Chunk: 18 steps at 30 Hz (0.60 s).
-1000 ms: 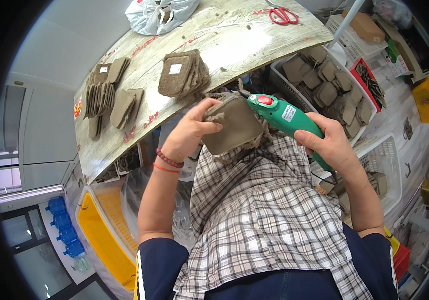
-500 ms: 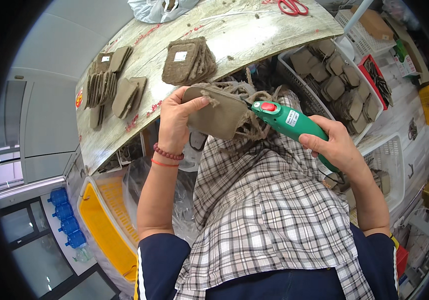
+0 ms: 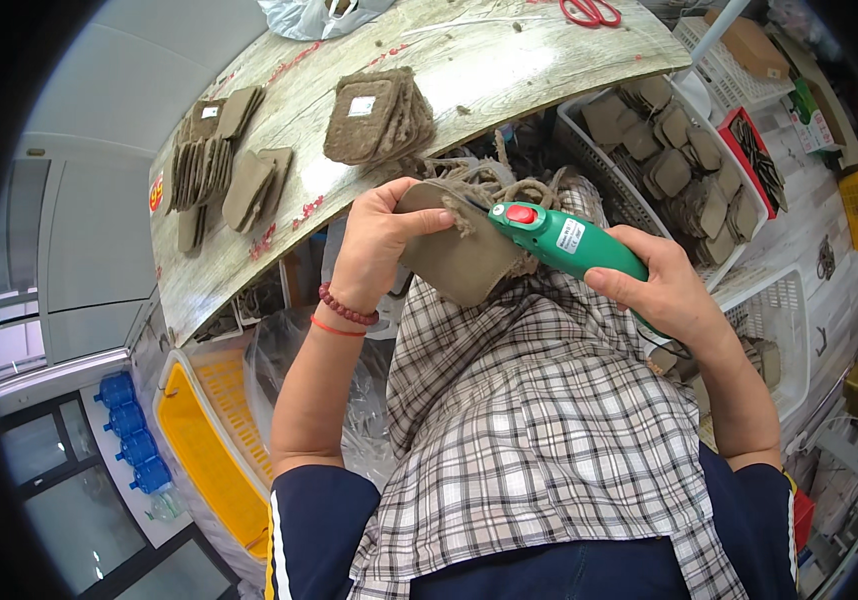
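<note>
My left hand (image 3: 379, 235) pinches a flat olive-brown fabric pad (image 3: 464, 260) with rounded corners, thumb on top, above my lap. A frayed tuft of fibre (image 3: 462, 217) sticks up by the thumb. In my right hand (image 3: 669, 285) is a green electric hand cutter (image 3: 584, 245) with a red button, my fingers wrapped round its body. Its dark tip meets the pad's upper right edge. Loose fuzzy trimmings (image 3: 529, 187) lie behind the pad, on my lap against the table edge; the pad hides part of them.
On the table (image 3: 504, 75) stand a stack of fuzzy pads (image 3: 374, 120), more pads (image 3: 204, 165) at left, red scissors (image 3: 589, 12) and a plastic bag (image 3: 319, 18). A basket of pads (image 3: 669, 150) is at right, a yellow crate (image 3: 204, 450) at lower left.
My left hand has shifted right and turned the pad, so its lower corner points more toward me. The cutter's tip has moved slightly left along the pad's edge.
</note>
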Each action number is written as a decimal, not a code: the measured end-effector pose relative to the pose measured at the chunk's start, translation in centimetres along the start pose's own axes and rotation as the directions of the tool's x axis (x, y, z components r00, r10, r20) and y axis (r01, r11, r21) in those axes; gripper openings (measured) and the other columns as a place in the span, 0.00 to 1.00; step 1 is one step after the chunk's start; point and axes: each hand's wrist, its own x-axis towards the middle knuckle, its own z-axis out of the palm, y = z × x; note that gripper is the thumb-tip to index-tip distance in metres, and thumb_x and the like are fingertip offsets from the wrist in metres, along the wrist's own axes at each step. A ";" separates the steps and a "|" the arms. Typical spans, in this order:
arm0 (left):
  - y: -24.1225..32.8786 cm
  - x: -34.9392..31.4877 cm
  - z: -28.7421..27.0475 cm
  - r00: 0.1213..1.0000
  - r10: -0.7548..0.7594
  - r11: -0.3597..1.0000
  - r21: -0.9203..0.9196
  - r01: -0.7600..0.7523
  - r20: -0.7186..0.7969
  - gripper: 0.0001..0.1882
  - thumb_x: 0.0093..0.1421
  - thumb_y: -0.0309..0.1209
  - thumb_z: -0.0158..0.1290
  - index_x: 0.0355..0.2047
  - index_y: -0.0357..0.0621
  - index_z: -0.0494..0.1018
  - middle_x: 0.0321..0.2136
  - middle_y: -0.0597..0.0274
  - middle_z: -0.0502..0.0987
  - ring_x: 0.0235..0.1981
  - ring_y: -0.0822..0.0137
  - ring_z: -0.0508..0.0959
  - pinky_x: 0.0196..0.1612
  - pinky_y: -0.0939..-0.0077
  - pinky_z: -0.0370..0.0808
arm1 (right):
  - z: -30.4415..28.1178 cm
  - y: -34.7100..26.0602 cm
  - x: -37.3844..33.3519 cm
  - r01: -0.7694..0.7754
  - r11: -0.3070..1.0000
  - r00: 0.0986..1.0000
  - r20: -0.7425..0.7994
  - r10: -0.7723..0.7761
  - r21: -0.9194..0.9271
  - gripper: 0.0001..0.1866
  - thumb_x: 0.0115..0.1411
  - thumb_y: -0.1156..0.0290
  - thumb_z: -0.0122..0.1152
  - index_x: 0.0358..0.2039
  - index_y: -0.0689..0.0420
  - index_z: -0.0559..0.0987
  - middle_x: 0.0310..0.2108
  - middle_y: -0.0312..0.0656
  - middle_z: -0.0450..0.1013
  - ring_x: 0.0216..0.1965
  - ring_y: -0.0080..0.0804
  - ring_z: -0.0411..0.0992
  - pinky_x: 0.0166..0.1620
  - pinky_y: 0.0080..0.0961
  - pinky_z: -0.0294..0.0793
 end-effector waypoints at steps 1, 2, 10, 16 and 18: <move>0.1 -0.1 0.3 1.000 -0.005 1.000 -0.009 0.006 0.008 0.09 0.51 0.17 0.59 0.34 0.36 0.75 0.31 0.61 0.80 0.30 0.74 0.79 0.38 0.80 0.76 | 0.0 -0.1 0.1 0.001 1.000 1.000 0.001 -0.001 0.003 0.23 0.56 0.56 0.66 0.42 0.63 0.77 0.26 0.37 0.73 0.28 0.19 0.69 0.32 0.20 0.69; 0.3 -0.2 0.5 1.000 -0.011 1.000 -0.017 0.011 0.016 0.09 0.51 0.17 0.59 0.34 0.36 0.75 0.31 0.61 0.80 0.30 0.74 0.79 0.37 0.80 0.76 | 0.1 -0.1 0.2 0.003 1.000 1.000 0.002 -0.003 0.006 0.23 0.56 0.56 0.66 0.42 0.63 0.77 0.26 0.37 0.73 0.28 0.19 0.69 0.31 0.20 0.69; 1.7 -0.7 1.0 0.981 -0.155 0.983 0.116 0.141 0.119 0.12 0.50 0.16 0.59 0.36 0.35 0.75 0.30 0.61 0.80 0.29 0.73 0.79 0.37 0.80 0.76 | 0.5 -0.8 0.9 0.040 0.999 0.999 0.028 -0.041 0.007 0.22 0.55 0.56 0.66 0.41 0.63 0.77 0.25 0.36 0.72 0.26 0.19 0.68 0.29 0.20 0.68; 1.2 -0.5 1.3 0.978 -0.140 0.968 0.229 0.102 0.156 0.14 0.50 0.17 0.59 0.39 0.35 0.74 0.32 0.61 0.80 0.32 0.73 0.78 0.40 0.80 0.75 | 1.0 -1.2 2.4 0.032 0.996 0.998 0.047 -0.036 0.085 0.20 0.56 0.57 0.66 0.38 0.62 0.78 0.23 0.34 0.71 0.23 0.17 0.67 0.26 0.18 0.66; 1.3 -0.6 0.7 0.992 -0.069 0.977 0.206 0.047 0.104 0.13 0.52 0.18 0.58 0.39 0.36 0.74 0.33 0.61 0.79 0.33 0.73 0.78 0.40 0.79 0.75 | 1.4 -1.1 3.1 0.060 0.992 0.998 -0.011 -0.060 0.111 0.19 0.56 0.57 0.65 0.37 0.61 0.78 0.23 0.33 0.71 0.22 0.16 0.67 0.25 0.17 0.65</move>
